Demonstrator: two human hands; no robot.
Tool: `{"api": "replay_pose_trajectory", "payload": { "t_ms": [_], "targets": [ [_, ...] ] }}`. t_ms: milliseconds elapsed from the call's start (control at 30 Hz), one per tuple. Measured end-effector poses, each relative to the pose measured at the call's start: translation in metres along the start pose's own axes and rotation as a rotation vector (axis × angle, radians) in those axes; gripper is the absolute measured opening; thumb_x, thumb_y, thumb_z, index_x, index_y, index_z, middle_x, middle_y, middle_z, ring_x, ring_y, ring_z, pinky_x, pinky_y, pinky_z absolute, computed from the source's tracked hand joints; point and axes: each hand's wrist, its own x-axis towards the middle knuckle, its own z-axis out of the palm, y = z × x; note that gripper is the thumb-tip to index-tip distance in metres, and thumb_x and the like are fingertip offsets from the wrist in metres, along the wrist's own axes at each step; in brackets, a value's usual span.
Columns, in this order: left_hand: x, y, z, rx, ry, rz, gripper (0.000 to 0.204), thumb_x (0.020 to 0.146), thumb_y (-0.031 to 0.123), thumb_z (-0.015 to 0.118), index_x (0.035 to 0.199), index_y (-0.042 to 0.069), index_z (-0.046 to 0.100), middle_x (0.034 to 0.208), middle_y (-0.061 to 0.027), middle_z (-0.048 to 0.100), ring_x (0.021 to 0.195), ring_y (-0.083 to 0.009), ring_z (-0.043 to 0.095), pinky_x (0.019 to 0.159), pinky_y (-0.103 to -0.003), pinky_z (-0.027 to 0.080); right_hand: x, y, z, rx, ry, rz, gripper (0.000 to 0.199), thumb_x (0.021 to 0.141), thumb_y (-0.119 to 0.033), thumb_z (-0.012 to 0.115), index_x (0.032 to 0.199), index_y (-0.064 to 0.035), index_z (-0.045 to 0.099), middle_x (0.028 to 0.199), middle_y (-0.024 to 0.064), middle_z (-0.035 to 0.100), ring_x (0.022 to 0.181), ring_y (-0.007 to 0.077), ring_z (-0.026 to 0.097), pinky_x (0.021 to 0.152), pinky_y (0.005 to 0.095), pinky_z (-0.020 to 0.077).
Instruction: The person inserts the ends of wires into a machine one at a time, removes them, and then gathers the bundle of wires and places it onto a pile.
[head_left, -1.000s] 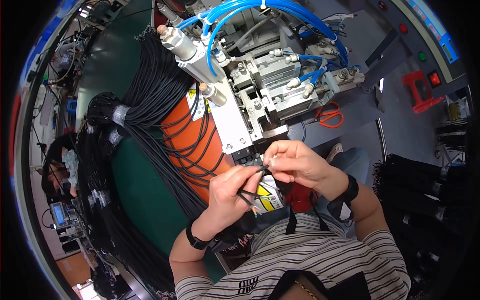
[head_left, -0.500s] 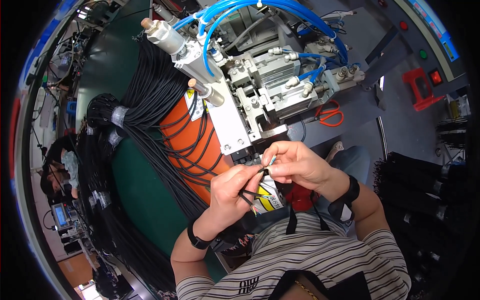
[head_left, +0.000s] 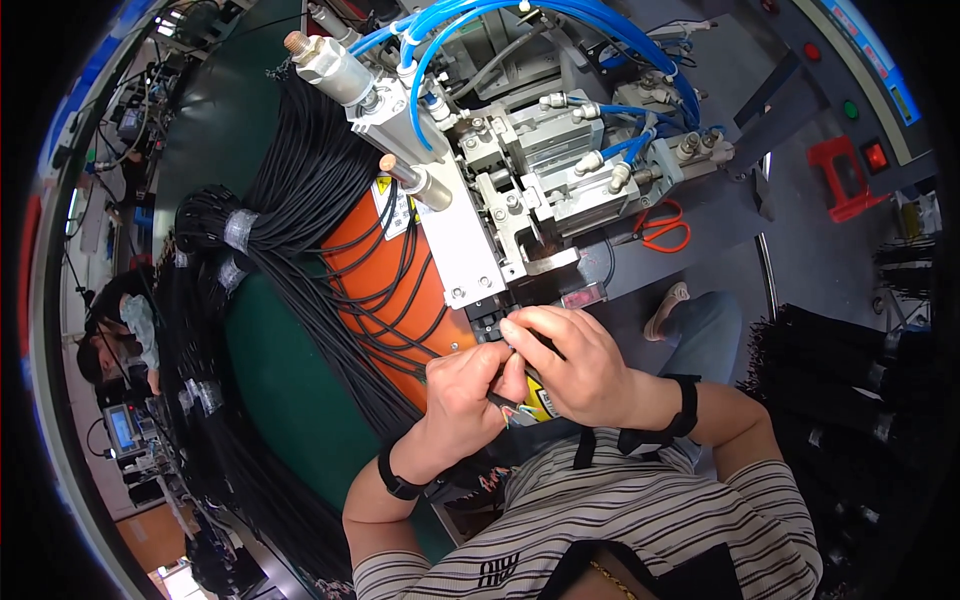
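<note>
My left hand (head_left: 465, 388) is closed around a black cable (head_left: 497, 401). Thin coloured wires (head_left: 518, 411) fan out of the cable's stripped end below my fingers. Close against it, my right hand (head_left: 580, 365) is closed too, thumb and fingertips pinched together beside the left fingertips. What the right fingers pinch is hidden behind them. Both hands are just in front of the near end of a metal press machine (head_left: 455, 240), over a yellow and white label (head_left: 541, 398).
Black cables (head_left: 310, 150) lie bundled across an orange sheet (head_left: 345, 235) and the green table (head_left: 270, 400). Orange-handled scissors (head_left: 662, 232) rest right of the machine. Blue air hoses (head_left: 640, 50) arch above it. More cables (head_left: 830, 380) hang at right; another person (head_left: 120, 340) is at far left.
My right hand has turned over and moved closer to the left, its back now facing up. The light-coloured wire tips between the fingers are now covered. My left hand has shifted slightly.
</note>
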Motion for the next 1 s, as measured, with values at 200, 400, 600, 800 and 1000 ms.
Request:
{"api": "replay_pose_trajectory", "payload": {
  "t_ms": [200, 400, 600, 800, 1000],
  "targets": [
    [0.0, -0.003, 0.005, 0.023, -0.002, 0.006, 0.01, 0.083, 0.0, 0.07, 0.088, 0.002, 0.062, 0.063, -0.0093, 0.059, 0.049, -0.0242, 0.058, 0.047, -0.035, 0.046, -0.002, 0.021, -0.006, 0.867, -0.078, 0.558, 0.023, 0.095, -0.001, 0.063, 0.117, 0.0057, 0.066, 0.111, 0.0138, 0.064, 0.091, 0.0166, 0.067, 0.076, 0.0289, 0.0538],
    [0.001, -0.005, 0.003, -0.093, -0.016, -0.062, 0.006, 0.087, 0.001, 0.068, 0.09, 0.001, 0.063, 0.064, -0.0101, 0.06, 0.05, -0.022, 0.058, 0.048, -0.032, 0.046, 0.001, 0.031, -0.014, 1.368, -0.257, 0.859, 0.025, 0.099, -0.009, 0.062, 0.12, 0.0048, 0.066, 0.103, 0.0096, 0.069, 0.084, 0.013, 0.069, 0.068, 0.0208, 0.0522],
    [0.002, -0.007, -0.001, -0.21, -0.088, -0.175, 0.005, 0.092, 0.004, 0.066, 0.09, 0.0, 0.063, 0.066, -0.0095, 0.062, 0.051, -0.0176, 0.058, 0.049, -0.03, 0.045, 0.006, 0.03, -0.015, 1.29, -0.254, 0.85, 0.023, 0.098, -0.005, 0.062, 0.118, 0.0056, 0.067, 0.105, 0.0113, 0.069, 0.078, 0.0135, 0.069, 0.061, 0.0203, 0.0513],
    [0.006, -0.007, -0.009, -0.288, -0.144, -0.228, 0.007, 0.094, 0.006, 0.065, 0.09, 0.0, 0.064, 0.067, -0.0084, 0.062, 0.053, -0.0143, 0.057, 0.05, -0.029, 0.045, 0.005, 0.041, -0.013, 1.403, -0.304, 0.918, 0.021, 0.099, -0.006, 0.062, 0.116, 0.0046, 0.069, 0.102, 0.01, 0.07, 0.075, 0.0118, 0.069, 0.059, 0.0199, 0.0516],
    [0.009, -0.015, -0.021, -0.498, -0.319, -0.409, 0.01, 0.096, 0.008, 0.063, 0.091, -0.001, 0.064, 0.071, -0.0033, 0.062, 0.064, -0.0082, 0.055, 0.059, -0.026, 0.047, 0.013, 0.035, -0.019, 1.116, -0.312, 0.723, 0.018, 0.098, -0.003, 0.062, 0.112, 0.0055, 0.069, 0.098, 0.0087, 0.069, 0.072, 0.0098, 0.067, 0.061, 0.02, 0.0521]
  ]
}}
